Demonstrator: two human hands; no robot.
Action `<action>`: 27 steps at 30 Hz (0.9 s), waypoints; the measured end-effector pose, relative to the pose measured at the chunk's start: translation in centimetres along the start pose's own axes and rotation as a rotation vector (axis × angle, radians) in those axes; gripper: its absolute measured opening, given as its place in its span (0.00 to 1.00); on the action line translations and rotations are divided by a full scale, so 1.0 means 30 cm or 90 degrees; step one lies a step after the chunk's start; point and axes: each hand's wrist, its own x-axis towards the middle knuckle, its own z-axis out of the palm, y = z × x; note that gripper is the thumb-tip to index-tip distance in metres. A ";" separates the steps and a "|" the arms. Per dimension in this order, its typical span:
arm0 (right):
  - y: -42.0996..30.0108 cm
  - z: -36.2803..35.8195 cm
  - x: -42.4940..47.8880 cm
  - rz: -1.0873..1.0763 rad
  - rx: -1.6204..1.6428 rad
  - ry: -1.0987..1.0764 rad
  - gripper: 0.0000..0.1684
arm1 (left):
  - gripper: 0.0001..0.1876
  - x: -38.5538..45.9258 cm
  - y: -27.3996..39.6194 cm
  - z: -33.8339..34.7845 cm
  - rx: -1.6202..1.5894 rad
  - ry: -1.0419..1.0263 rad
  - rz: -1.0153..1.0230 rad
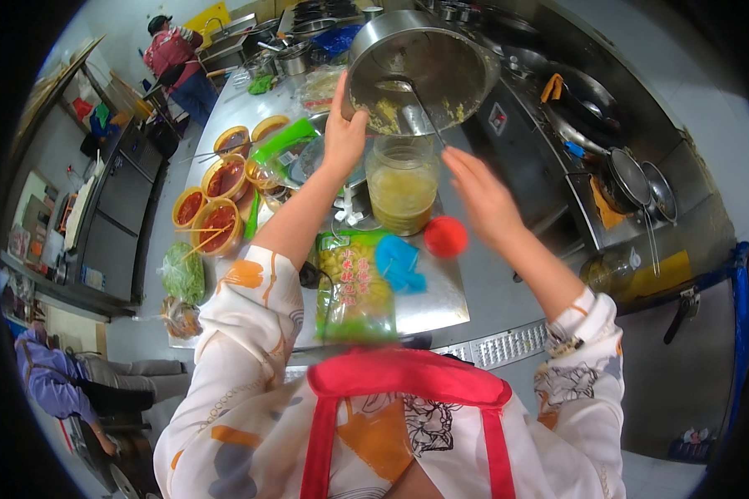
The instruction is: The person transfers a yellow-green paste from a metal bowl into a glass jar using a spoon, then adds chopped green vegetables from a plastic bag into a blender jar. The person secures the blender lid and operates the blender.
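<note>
My left hand (344,140) grips the left side of a round stainless steel pot (421,47), tilted so its mouth faces me. Bits of yellowish chopped food cling to the pot's inner wall. In my right hand (477,193) is the handle of a metal ladle (425,109), its head inside the pot. Directly below the pot's rim stands a clear plastic jar (402,190), partly filled with yellowish-green food. A red lid (445,237) lies right of the jar. Nearer to me are a green-and-clear bag of pickled peppers (356,287) and a crumpled blue piece (399,265).
Several tubs of red sauce (217,226) stand left on the steel table (440,305), near a bagged green vegetable (183,272). Right is a stove counter with woks (583,93) and a strainer (629,174). One person (173,59) stands far back, another (56,374) at lower left.
</note>
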 end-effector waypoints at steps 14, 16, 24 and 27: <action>-0.017 -0.108 -0.187 -0.024 -0.016 -0.055 0.25 | 0.39 -0.005 0.012 0.051 -0.033 0.033 -0.112; 0.010 -0.069 -0.134 -0.003 -0.025 -0.011 0.24 | 0.39 -0.007 0.030 0.062 -0.046 0.043 -0.117; 0.109 0.062 -0.089 0.008 -0.004 -0.030 0.23 | 0.39 0.012 -0.002 0.050 0.027 0.011 -0.074; 0.017 -0.048 -0.158 -0.030 -0.008 -0.063 0.24 | 0.39 0.013 -0.036 0.005 0.029 0.023 -0.064</action>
